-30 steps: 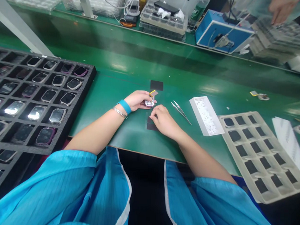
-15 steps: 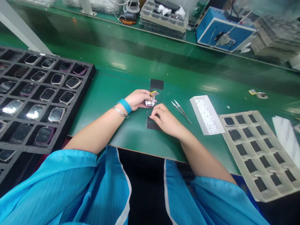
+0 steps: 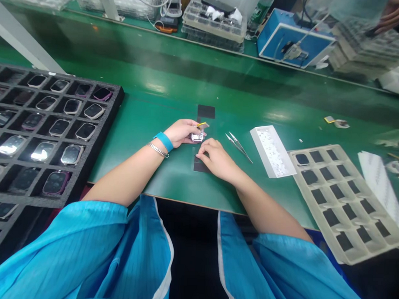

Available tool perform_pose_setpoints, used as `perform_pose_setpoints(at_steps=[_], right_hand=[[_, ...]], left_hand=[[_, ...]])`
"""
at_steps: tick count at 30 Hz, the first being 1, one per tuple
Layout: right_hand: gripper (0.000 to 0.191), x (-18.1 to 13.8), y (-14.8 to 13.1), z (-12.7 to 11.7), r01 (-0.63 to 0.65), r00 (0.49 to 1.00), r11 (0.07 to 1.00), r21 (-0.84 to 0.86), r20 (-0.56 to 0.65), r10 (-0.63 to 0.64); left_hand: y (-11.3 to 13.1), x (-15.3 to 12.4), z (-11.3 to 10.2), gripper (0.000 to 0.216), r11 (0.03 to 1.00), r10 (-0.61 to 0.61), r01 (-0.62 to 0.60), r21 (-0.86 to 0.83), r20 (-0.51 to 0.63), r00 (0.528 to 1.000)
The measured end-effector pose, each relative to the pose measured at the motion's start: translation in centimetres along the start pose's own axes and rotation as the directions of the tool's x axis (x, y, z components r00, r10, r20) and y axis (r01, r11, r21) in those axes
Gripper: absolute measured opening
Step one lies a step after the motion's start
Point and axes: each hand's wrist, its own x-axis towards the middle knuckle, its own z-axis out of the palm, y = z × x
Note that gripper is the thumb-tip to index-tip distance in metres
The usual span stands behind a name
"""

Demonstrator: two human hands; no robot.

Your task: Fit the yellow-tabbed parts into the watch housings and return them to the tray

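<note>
My left hand is closed around a small silvery watch case with a yellow tab sticking up, held just above the green mat. My right hand lies beside it with fingers curled, their tips pressing on a small black square pad on the mat. A blue band and a metal bracelet circle my left wrist. Metal tweezers lie on the mat just right of my right hand.
A black foam tray with several watch faces fills the left. A narrow white box and a beige compartment tray with dark pads sit at right. A blue device, stacked trays and another person's hand lie beyond the conveyor.
My hands have barely moved; the view has shifted slightly. Another person's hand at the top right was out of sight half a second ago and shows again now.
</note>
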Motion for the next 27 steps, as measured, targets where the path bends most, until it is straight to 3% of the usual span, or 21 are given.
perform_pose_setpoints(at_steps=[3,6,9,12,15,20,27], right_hand=[[0.014,-0.5,-0.4,-2.2,0.121,0.984,0.976,0.182,0.109,-0.142],[0.019,-0.8,-0.8,-4.1,0.196,0.971,0.893,0.404,0.047,-0.234],[0.023,-0.7,-0.5,-4.3,0.189,0.978,0.836,0.515,-0.179,-0.111],[0.024,-0.2,0.5,-3.4,0.163,0.942,0.837,0.523,-0.336,0.027],[0.024,0.3,1.3,-2.4,0.098,0.926,0.822,0.562,-0.354,0.131],[0.033,0.7,1.3,-1.6,0.067,0.911,0.715,0.696,-0.334,0.240],[0.033,0.8,1.0,-0.9,0.081,0.888,0.670,0.737,-0.359,0.287]], left_hand=[[0.0,0.0,0.0,0.015,1.000,0.009,-0.009,-0.002,-0.002,1.000],[0.0,0.1,0.1,0.015,1.000,0.012,-0.012,0.008,-0.012,1.000],[0.0,-0.1,0.3,0.015,0.999,0.023,-0.021,0.037,-0.042,0.999],[-0.1,-0.4,0.8,0.012,0.997,0.034,-0.030,0.072,-0.053,0.998],[-0.4,-0.9,1.3,0.012,0.997,0.024,-0.023,0.078,-0.016,1.000],[-0.8,-1.2,1.9,0.010,0.999,0.027,-0.029,0.035,0.046,0.999],[-1.0,-1.2,1.9,0.007,0.999,0.023,-0.022,-0.027,0.051,0.998]])
